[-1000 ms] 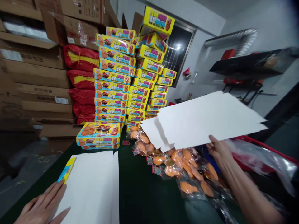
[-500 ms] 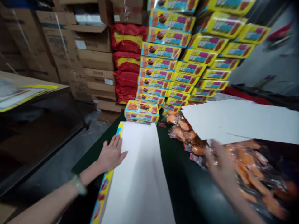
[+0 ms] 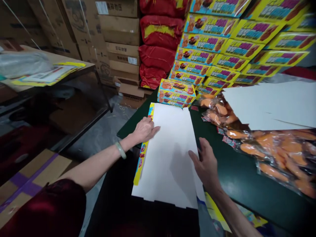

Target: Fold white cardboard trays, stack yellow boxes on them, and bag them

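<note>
A flat cardboard box blank [image 3: 170, 154], white side up, lies lengthwise before me on a dark green table. Its left edge is a raised flap [image 3: 141, 161] printed yellow and blue. My left hand [image 3: 144, 130] grips that edge, fingers curled over the flap and thumb resting on the white face. A pale green bangle circles the left wrist. By the blank's right edge, my right hand [image 3: 206, 163] is open, thumb and fingers apart with nothing between them. I cannot tell whether it touches the board.
Two printed snack boxes [image 3: 176, 92] sit beyond the blank, before tall stacks of similar boxes [image 3: 195, 54]. To the right lie wrapped orange snacks [image 3: 283, 148] and more white blanks [image 3: 276, 107]. Another table [image 3: 86, 67] stands left, a taped carton [image 3: 32, 177] below it.
My right hand has come from the wrapped snacks to the blank's right edge. The left hand's fingers, flatter before, are now curled at the left flap. The view has shifted.
</note>
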